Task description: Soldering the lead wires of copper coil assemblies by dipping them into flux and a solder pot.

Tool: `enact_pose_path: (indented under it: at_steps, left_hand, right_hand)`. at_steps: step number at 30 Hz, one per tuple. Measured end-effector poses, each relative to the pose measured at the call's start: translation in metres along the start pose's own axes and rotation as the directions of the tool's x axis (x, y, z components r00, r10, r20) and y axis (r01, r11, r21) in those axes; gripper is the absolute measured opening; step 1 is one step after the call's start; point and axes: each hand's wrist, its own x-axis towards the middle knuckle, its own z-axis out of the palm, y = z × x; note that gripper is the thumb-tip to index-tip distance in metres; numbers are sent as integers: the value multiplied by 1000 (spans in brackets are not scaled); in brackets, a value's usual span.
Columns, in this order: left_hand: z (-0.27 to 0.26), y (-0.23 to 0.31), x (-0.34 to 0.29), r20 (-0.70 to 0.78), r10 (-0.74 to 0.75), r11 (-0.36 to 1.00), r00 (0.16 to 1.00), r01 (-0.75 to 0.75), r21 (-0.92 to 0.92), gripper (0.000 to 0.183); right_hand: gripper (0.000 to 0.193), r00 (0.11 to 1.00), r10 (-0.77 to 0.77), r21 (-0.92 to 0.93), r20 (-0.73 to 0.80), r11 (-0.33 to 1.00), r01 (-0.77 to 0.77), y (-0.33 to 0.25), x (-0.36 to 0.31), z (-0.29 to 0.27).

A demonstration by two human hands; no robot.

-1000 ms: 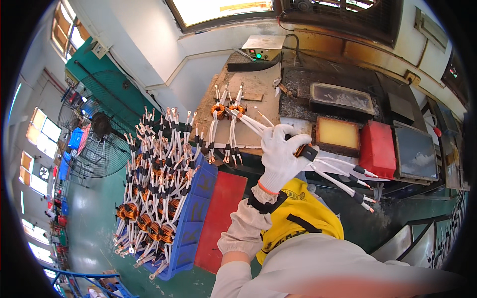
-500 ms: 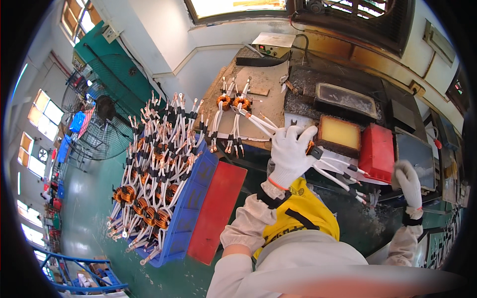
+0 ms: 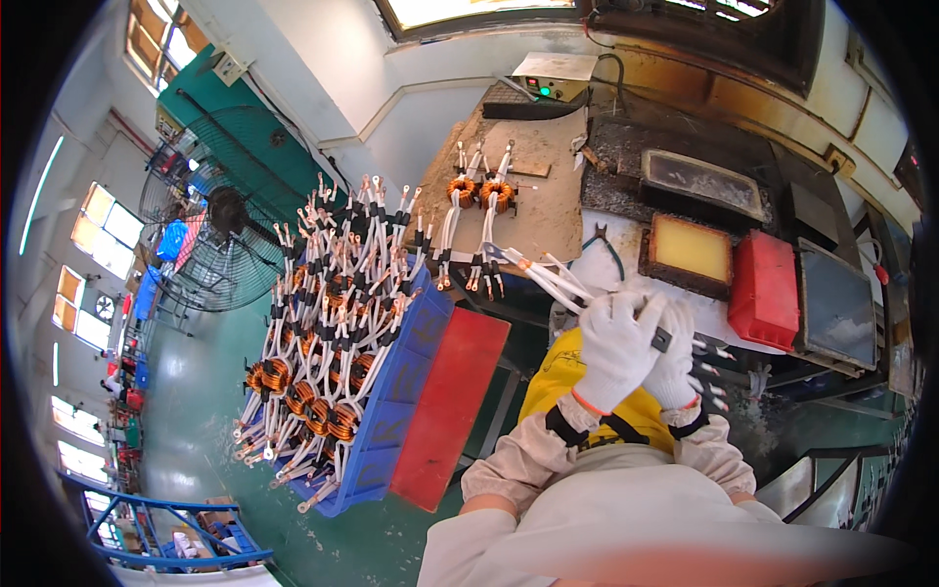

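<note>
My left hand (image 3: pixel 614 354), in a white knit glove, is closed around a wire-wound coil that its fingers mostly hide. A small black block (image 3: pixel 662 339) on it shows between the gloves. White leads (image 3: pixel 548 281) with metal lugs run up and left from the coil; more leads (image 3: pixel 711 370) stick out to the right. Against the left one, my right hand (image 3: pixel 673 360), gloved too, is closed on the coil's other side, its fingertips partly hidden. Two copper ring coils (image 3: pixel 497 198) with white leads lie on the brown board (image 3: pixel 548 225) beyond.
A blue crate (image 3: pixel 386 391) heaped with coils stands at left beside a red board (image 3: pixel 455 411). On the bench sit a tray of yellowish material (image 3: pixel 691 248), a red bin (image 3: pixel 765 291), green-handled pliers (image 3: pixel 608 247) and a control box (image 3: pixel 554 76). A large fan (image 3: pixel 227 210) stands behind the crate.
My right hand has come in from the far right, by the red bin, to meet my left hand at the coil. The left hand with the coil has come closer to my body.
</note>
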Motion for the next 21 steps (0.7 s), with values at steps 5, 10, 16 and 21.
enact_pose_path:
  at_steps: [5, 10, 16, 21]
  left_hand:
    - [-16, -1, -7, 129, 95, 988, 987, -78, -136, 43]
    - [-60, -21, 6, 219, 268, 777, 938, -76, -626, 37]
    - [-41, -70, -39, 329, -303, 626, 895, 447, -639, 15]
    - [-26, -59, -37, 528, -425, 479, 735, 678, -558, 22]
  right_hand:
    - [52, 912, 219, 257, 346, 913, -317, 1, -39, 24]
    - [61, 870, 363, 718, 334, 499, -484, 12, -44, 19]
    - [58, 801, 453, 512, 391, 616, -598, 11, -34, -12]
    - [58, 753, 447, 526, 483, 539, -658, 3, -33, -23]
